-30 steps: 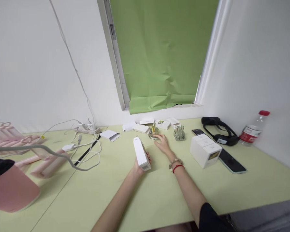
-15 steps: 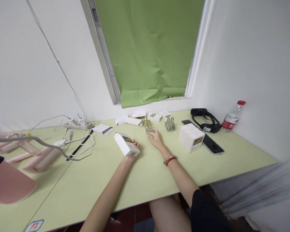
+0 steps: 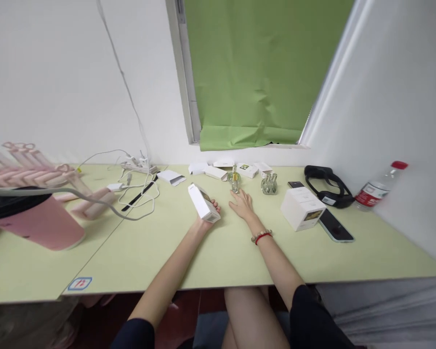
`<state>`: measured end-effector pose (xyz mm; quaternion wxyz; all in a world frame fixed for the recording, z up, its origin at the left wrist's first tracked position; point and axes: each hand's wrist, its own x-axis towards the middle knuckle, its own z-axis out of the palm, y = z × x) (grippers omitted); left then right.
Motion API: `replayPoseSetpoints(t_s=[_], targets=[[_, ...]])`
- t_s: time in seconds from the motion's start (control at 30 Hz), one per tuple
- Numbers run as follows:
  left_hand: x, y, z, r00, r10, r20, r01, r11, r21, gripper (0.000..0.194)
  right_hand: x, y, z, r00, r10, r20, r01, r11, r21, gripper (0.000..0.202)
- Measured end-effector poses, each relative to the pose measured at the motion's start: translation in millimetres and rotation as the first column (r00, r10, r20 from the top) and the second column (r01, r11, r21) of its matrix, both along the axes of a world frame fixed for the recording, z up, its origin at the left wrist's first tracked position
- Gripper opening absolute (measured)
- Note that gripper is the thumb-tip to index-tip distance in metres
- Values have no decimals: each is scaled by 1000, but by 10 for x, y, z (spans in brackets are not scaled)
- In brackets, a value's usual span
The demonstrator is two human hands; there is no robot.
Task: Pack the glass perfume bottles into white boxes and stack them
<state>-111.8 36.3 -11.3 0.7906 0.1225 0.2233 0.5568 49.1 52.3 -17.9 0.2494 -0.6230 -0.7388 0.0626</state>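
The white box (image 3: 199, 200) is tilted above the table (image 3: 236, 264), gripped in my left hand (image 3: 205, 224), fingers wrapped round its right side. My right hand (image 3: 242, 206) is open and palm down, fingertips at the near glass bottle (image 3: 235, 180); I can't tell if they touch. I judge the step in hand to be a reach for that glass while I steady the box. The next move calls for a light pinch, clear of the clustered bottles (image 3: 269, 184) to the right
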Motion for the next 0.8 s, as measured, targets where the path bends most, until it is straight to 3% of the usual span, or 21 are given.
replayPoseSetpoints(t_s=[0.37, 0.6, 0.8], targets=[[-5, -27, 13, 999, -15, -40, 15, 1000, 15, 35, -10, -11, 17, 983, -162, -82, 165, 986, 34, 45], [66, -50, 29, 993, -64, -96, 69, 996, 49, 31, 124, -131, 54, 927, -296, -228, 318, 946, 66, 39], [107, -90, 67, 989, -59, -135, 69, 995, 71, 32, 201, -86, 32, 864, -331, -379, 400, 909, 116, 27]])
